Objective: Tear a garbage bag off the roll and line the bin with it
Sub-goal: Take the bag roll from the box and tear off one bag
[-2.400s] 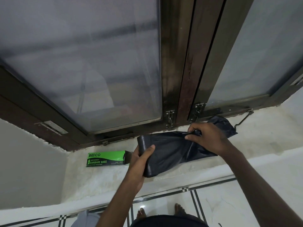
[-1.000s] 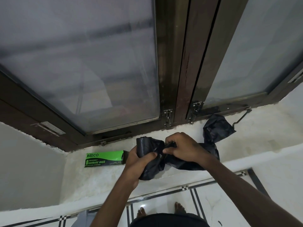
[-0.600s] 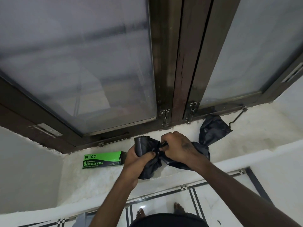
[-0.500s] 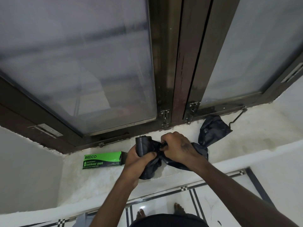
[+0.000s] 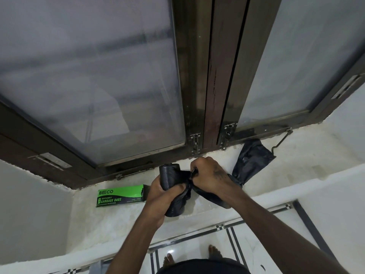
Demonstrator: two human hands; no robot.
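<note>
Your left hand [image 5: 160, 191] has its fingers closed round the roll [image 5: 171, 186], held over the windowsill's front edge, and your right hand [image 5: 209, 175] clenches the bag [image 5: 250, 161] trailing rightward, hands touching.

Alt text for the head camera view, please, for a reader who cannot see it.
Over a pale window ledge, the left hand grips a roll of black garbage bags while the right hand bunches the unrolled bag beside it. A green garbage bag box lies to their left, under a dark-framed window.
</note>
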